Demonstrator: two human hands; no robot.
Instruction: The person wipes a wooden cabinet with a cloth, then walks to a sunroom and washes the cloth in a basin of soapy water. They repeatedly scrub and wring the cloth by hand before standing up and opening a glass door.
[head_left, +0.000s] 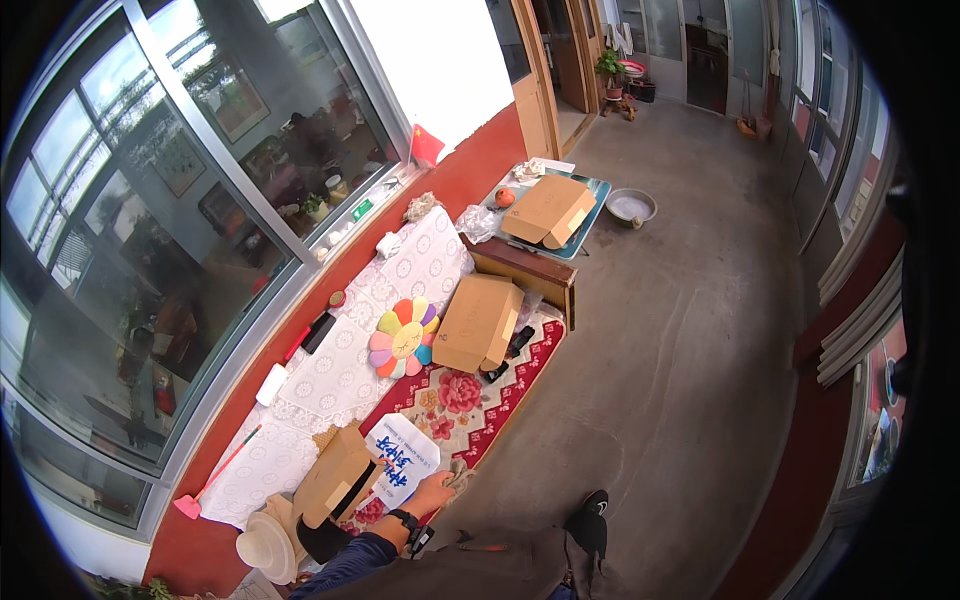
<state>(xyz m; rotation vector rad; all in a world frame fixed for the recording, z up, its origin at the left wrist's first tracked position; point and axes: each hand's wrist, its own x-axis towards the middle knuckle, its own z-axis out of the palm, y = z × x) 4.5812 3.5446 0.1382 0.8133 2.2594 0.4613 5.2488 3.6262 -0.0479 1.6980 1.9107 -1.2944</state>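
Note:
My left hand (433, 491), with a black watch on its wrist, is closed on a crumpled grey-brown cloth (457, 481) at the front edge of the bench. Beside it on the floral seat cover (457, 394) lies a white bag (403, 459) with blue writing. To the left of the bag stands a cardboard box (337, 476) with a dark gap at its side. Farther along the bench are a second cardboard box (478, 322) and a flower-shaped cushion (406, 337). My right hand is out of view.
Beyond the bench's wooden end (525, 262) stands a low table (600, 196) with a cardboard box (551, 210), a red fruit (505, 197) and plastic wrap. A metal basin (631, 207) sits on the concrete floor. A pale hat (266, 547) lies near the bench's close end.

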